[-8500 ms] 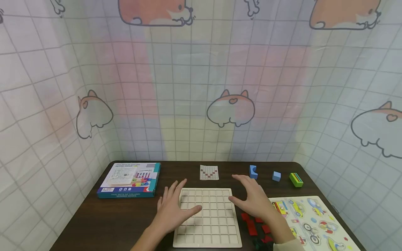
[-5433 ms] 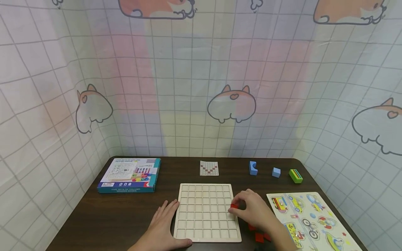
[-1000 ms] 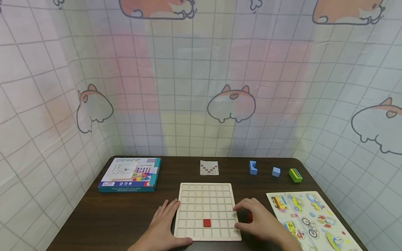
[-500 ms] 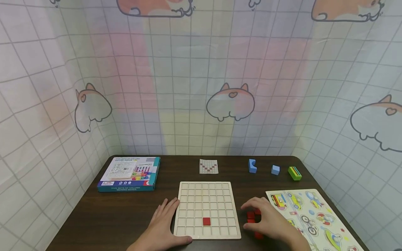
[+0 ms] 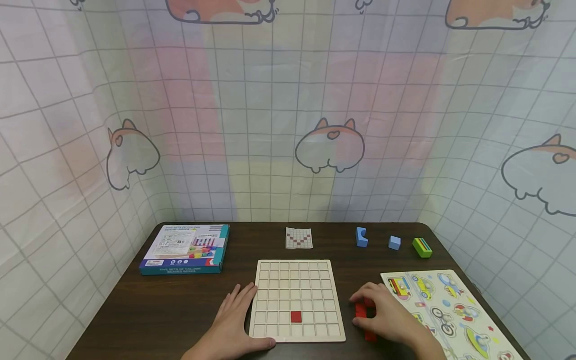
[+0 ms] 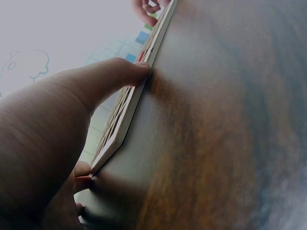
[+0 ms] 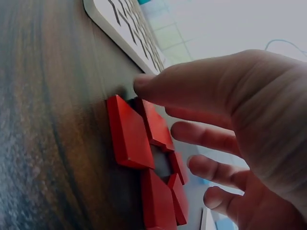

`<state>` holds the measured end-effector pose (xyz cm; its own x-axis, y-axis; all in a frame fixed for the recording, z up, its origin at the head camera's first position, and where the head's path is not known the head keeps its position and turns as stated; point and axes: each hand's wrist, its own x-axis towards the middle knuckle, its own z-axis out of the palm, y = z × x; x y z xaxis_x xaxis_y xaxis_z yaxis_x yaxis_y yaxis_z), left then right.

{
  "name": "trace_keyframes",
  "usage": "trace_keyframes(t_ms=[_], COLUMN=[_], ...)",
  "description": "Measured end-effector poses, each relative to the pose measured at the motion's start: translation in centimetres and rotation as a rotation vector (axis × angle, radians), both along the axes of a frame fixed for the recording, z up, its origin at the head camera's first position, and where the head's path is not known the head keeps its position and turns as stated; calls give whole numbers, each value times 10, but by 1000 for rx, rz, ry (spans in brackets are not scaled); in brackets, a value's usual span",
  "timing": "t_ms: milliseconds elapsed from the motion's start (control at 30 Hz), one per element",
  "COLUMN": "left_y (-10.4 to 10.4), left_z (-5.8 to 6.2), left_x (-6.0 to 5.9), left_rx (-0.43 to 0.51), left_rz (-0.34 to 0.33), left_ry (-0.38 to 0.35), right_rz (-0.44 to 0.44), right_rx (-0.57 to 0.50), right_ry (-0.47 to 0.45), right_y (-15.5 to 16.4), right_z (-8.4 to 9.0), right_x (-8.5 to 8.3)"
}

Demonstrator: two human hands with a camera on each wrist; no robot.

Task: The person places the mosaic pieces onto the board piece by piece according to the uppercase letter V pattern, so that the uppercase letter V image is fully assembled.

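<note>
L grip straight-fingered, splayed on pale wooden grid board, prob. bracing it; R grip part-spread over square red tiles, nothing visibly held; tiles R of board, prob. for quick reach.

We note a dark wood-grain table, far corners rounded, flanked and backed by pale gridded walls, probably hung fabric, bearing corgi prints and pastel patches.

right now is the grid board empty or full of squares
Nearly empty: one red square sits in the grid board, second row from the near edge, and every other cell looks bare in the head view.
</note>
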<state>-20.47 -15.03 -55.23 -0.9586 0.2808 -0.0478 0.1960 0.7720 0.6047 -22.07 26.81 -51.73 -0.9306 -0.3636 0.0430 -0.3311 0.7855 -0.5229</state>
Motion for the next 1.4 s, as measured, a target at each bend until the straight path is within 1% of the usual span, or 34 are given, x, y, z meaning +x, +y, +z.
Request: trace_keyframes(t_ms=[233,467,633,833,967,1133,1400], left_y=[-1,-2,-2,-2,-2,-3,-3], left_z=[-1,-1,-1,1,0,-2,-2], left_x=[-1,0,1,1,0,-3,-3], left_rx=[11,24,23,20,23,26,35], left_rz=[-7,-16,-24,-22,-17,-3,-6], left_ry=[12,23,14,9,12,-2,-8], right_rz=[-31,-104,-140,-134,-131,-125,-93], right_rx=[25,41,58,37,41,35,-3], right_ry=[11,49,67,44,62,90,89], right_y=[1,0,-2,-5,-5,-4,-7], right_z=[-1,-4,-6,-7,-7,-9,-8], right_x=[-1,0,0,-1,0,0,-2])
